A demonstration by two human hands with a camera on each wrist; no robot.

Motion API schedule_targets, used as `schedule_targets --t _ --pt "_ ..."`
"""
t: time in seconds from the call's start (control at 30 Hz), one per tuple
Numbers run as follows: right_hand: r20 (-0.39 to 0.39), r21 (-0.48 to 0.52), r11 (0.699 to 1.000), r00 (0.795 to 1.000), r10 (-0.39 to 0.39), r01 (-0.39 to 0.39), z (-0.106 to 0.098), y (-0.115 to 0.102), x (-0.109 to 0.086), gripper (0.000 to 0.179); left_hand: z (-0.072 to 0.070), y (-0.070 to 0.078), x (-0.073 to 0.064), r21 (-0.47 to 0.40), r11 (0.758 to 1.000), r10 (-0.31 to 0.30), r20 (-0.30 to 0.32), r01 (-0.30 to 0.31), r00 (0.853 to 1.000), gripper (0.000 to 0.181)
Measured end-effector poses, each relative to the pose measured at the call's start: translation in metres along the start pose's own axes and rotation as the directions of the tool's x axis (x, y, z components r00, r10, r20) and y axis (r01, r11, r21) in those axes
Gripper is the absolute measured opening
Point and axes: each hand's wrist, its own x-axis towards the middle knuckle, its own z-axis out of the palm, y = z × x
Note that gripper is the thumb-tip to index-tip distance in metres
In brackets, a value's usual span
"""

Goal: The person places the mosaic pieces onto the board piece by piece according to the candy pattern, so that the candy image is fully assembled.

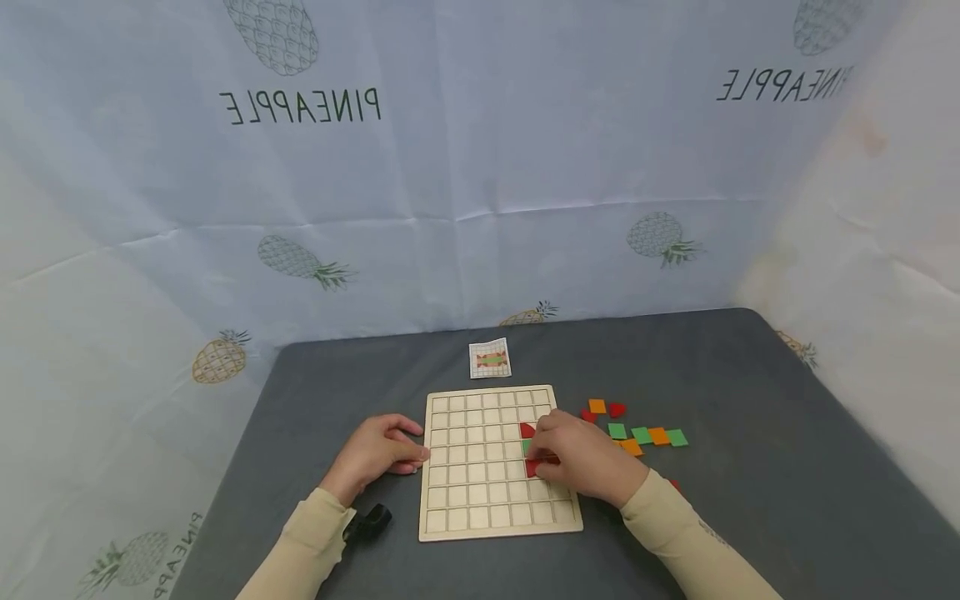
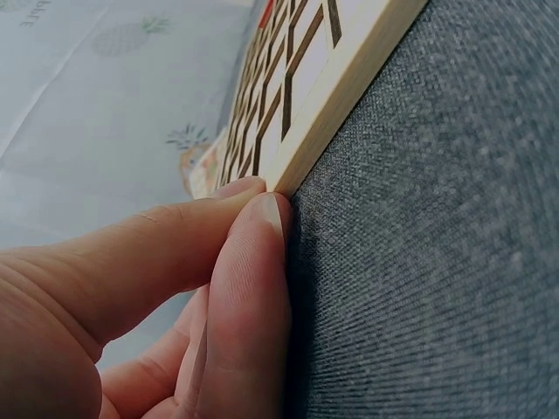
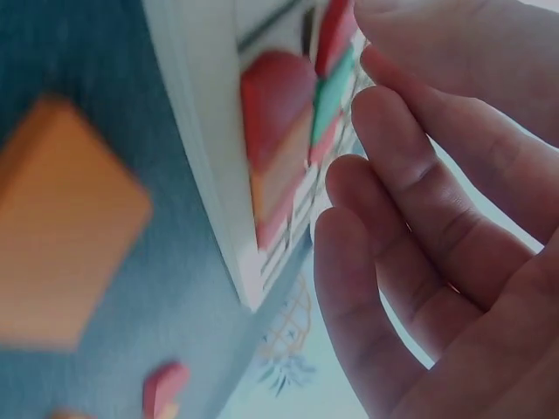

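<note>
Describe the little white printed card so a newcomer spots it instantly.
On the dark grey table, find the pale wooden grid board. Just beyond its far edge lies a small white card. Unlike the loose plain red, orange and green tiles beside the board, it carries a printed multicoloured pattern.

The pale, gridded rectangular board [image 1: 459,475] is wood, smooth and matt; the dark grey table covering [image 2: 437,227] is coarse, matt woven cloth. The white, pineapple-printed backdrop [image 1: 465,150] is creased cloth. The square orange tile [image 1: 597,406] appears smooth and matt; the small white printed card [image 1: 490,373], paper.
</note>
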Motion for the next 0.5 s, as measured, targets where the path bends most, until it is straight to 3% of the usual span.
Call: schedule_targets --t 0.23,0.5 --pt "-0.032 -0.023 0.989 0.988 0.148 -0.149 -0.028 0.028 -0.025 0.017 -0.003 0.0 -0.002 -0.008 1.0 0.005 0.017 -0.005 1.0 0.045" --pt "-0.051 -0.025 0.959 0.958 0.282 -0.283 -0.066 0.092 -0.086 0.025 -0.003 -0.001 -0.004 -0.015 1.0 0.017 0.022 -0.017 1.0 0.046"
